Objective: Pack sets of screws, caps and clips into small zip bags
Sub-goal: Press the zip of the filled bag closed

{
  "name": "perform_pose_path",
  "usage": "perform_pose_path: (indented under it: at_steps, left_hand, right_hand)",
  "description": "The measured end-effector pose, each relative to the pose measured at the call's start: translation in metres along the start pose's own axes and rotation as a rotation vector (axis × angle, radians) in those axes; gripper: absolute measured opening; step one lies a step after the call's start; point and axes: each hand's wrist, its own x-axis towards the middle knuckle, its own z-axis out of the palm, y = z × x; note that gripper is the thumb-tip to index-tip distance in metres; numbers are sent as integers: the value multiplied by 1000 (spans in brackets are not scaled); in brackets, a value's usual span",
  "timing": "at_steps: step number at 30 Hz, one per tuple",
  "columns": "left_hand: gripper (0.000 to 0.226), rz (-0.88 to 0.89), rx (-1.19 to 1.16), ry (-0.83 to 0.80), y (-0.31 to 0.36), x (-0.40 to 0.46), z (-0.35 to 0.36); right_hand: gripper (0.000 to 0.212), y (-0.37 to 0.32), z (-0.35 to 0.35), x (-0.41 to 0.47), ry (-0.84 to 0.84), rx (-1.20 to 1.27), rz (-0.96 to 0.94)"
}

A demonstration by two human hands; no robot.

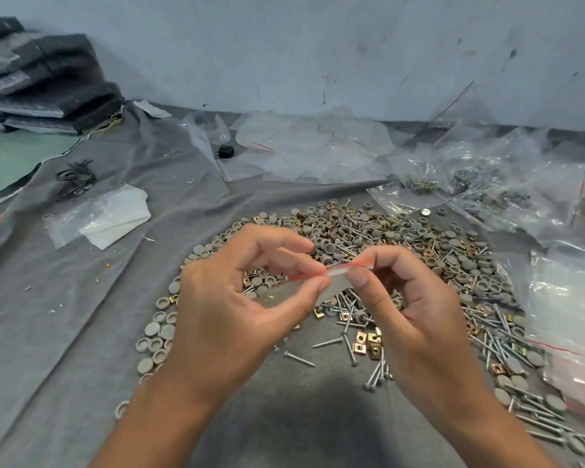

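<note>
Pinching a small zip bag between them, left hand and right hand hide its contents.

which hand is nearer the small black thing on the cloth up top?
Left. The left hand sits below the black object, slightly right; the right hand is farther right.

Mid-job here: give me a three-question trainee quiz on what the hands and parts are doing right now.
1. True or false: both hands pinch the small zip bag along its red strip.
2. What covers the table under the parts pile?
A. grey cloth
B. bare wood
C. newspaper
3. Fill in: the loose black bands lie to the person's ____.

Key:
1. True: left hand and right hand hold it above the pile.
2. A, grey cloth.
3. Left.
</note>
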Motion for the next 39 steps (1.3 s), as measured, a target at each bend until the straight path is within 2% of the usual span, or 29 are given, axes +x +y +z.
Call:
perform_pose_path:
  at_steps: [5, 12, 17, 24, 30, 35, 39]
  left_hand:
    - [34, -15, 11, 33, 0, -1, -1]
    - [32, -2, -32, -8, 3, 0, 1]
    - [35, -28, -40, 7, -1, -2, 2]
    - [38, -43, 6, 40, -2, -2, 2]
    - [37, -105, -150, 60, -6, -2, -1]
    - [46, -141, -202, 90, -7, 0, -1]
    - [37, -196, -303, 70, -4, -1, -2]
  right_hand:
    - [11, -4, 2, -1, -29, -32, -20]
    - [13, -5, 1, 1, -23, -145, -81]
    - [16, 1, -4, 3, 38, -89, -18]
    - [17, 1, -3, 2, 36, -59, -9]
    - [17, 6, -7, 5, 111, 50, 0]
    - [16, 7, -9, 6, 110, 26, -10]
    - [12, 9, -12, 4, 109, 45, -8]
